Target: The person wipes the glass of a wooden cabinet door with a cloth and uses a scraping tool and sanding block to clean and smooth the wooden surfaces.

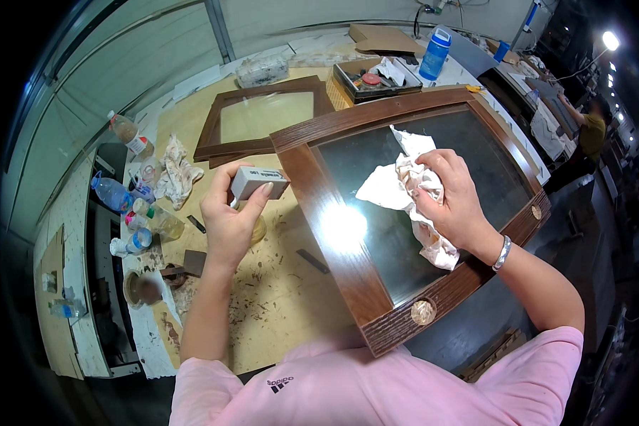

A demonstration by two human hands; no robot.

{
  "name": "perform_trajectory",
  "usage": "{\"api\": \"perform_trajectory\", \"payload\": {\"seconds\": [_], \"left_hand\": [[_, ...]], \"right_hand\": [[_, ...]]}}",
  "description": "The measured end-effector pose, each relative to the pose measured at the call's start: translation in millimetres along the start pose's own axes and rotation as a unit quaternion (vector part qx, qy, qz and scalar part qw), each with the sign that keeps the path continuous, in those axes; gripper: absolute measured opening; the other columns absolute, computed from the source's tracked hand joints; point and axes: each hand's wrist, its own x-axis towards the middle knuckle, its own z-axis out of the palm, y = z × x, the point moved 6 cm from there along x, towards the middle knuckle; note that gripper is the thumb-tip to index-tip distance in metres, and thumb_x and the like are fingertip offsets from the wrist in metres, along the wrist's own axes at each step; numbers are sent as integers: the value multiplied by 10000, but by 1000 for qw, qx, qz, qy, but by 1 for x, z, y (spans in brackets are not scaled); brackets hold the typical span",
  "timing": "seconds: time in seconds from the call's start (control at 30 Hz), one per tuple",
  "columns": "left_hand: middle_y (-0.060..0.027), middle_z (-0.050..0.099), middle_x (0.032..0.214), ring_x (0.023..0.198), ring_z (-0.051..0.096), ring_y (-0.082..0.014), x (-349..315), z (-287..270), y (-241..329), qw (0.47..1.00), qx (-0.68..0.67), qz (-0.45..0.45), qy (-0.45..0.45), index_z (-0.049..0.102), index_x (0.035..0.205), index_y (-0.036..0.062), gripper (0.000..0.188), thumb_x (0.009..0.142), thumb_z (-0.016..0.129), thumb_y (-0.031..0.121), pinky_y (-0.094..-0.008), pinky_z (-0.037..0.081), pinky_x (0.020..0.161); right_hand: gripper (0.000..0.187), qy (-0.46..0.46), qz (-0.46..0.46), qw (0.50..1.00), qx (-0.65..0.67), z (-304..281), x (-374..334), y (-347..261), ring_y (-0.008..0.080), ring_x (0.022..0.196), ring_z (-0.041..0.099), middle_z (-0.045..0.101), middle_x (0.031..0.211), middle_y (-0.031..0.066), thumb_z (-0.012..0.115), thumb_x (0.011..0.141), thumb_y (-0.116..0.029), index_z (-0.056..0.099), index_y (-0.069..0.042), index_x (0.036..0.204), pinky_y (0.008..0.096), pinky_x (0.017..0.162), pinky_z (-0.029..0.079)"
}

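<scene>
- Framed glass panel (pixel 388 247): dark-brown, grained wood around smoky glass with a bright glare; it sits angled over the right side of the table (pixel 291 312).
- I see the left hand (pixel 228 219) raised, pinching a grey block (pixel 250 184); the right hand (pixel 453 197) clutches a crumpled white cloth (pixel 407 172) over the glass.
- The cloth hides the panel's middle from me.

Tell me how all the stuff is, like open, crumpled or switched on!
Left hand: closed around the gray block.
Gray block: gripped.
Right hand: clutching the white cloth.
White cloth: bunched up.
Nearer framed panel: glass in place.
Farther frame: lying down.
Second cloth: crumpled.
Tray: open, filled.
Blue bottle: upright.
Lamp: lit.
</scene>
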Motion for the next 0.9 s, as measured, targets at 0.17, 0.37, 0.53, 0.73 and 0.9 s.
{"api": "perform_trajectory", "payload": {"seconds": [0.17,0.37,0.53,0.73,0.9], "left_hand": [[-30,631,926,835,588,-100,-16,4,1,999,32,-16,-10,600,1068,17,291,831,760,72,-260,488,761],[-10,611,923,834,577,-90,4,4,6,998,70,4,1,593,1035,19,251,847,749,81,-250,477,760],[-22,618,924,826,584,-99,-2,12,6,998,63,7,-11,609,1011,29,236,866,743,158,-258,480,743],[-28,633,832,748,577,-101,83,-4,-42,986,155,27,55,617,964,17,257,857,764,198,-270,480,673],[-13,624,822,741,565,-89,93,-10,-52,992,115,13,56,617,954,12,254,865,764,199,-250,470,671]], "right_hand": [[366,4,4,1000,4,0,-1,2,351,1010,534,556,1109,168,650,783,-203,598,-24,1098,439,919,426],[364,-1,4,1000,2,3,1,0,347,1012,533,556,1108,165,645,784,-212,600,-32,1097,442,920,422],[358,1,13,1000,0,0,-1,4,336,1007,528,554,1102,154,640,782,-215,600,-41,1093,431,920,416],[361,4,5,1000,-2,1,1,1,330,998,527,553,1094,151,639,780,-219,602,-45,1094,430,911,412],[355,6,-3,1000,-7,3,1,-1,329,981,533,559,1074,149,641,787,-229,608,-43,1088,429,901,411]]}}
